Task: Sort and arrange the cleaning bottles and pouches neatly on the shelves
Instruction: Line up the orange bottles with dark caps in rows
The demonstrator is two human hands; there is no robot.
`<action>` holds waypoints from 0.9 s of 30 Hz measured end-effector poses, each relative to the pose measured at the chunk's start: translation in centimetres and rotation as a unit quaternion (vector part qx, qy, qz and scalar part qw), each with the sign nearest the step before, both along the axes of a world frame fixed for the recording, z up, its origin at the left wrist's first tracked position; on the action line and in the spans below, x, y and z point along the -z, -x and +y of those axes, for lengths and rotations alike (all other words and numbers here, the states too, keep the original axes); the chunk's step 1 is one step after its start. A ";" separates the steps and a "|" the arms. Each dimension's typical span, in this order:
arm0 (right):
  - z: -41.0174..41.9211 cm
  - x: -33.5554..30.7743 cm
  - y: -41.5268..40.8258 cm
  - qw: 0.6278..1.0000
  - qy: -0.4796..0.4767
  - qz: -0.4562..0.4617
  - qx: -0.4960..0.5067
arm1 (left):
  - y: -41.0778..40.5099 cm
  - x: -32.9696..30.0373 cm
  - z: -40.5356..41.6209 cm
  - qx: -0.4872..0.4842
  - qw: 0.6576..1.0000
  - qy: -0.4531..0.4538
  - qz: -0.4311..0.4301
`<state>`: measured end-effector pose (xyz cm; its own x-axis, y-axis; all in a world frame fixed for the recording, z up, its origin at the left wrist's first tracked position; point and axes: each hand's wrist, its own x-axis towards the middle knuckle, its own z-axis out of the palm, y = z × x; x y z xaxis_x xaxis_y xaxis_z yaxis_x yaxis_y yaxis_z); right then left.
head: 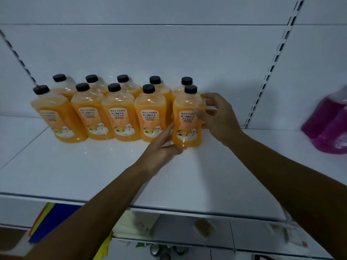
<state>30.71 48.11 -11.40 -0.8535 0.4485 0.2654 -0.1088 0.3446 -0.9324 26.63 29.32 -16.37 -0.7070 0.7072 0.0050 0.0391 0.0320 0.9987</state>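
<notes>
both hands wrapped around one orange cleaner bottle point(187, 119): right hand point(216, 115) curled on its right side near the shoulder, left hand point(161, 149) cupped at its lower left and base. bottle upright with a black cap point(190, 89), standing on the white shelf point(93, 166) at the right end of the front row. just beside it to the left, four more front-row orange bottles point(120, 113), labels forward; five back-row bottles point(124, 81) close behind, against the white back panel point(169, 53). well apart on the far right, purple liquid bottles point(330, 126), blurred. below the shelf edge, coloured packs point(47, 222) on a lower shelf, indistinct.
</notes>
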 end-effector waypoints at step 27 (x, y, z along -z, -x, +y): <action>-1.7 1.9 0.3 0.995 -0.101 0.020 0.008 | -0.3 0.9 -0.3 -0.060 0.992 0.039 0.108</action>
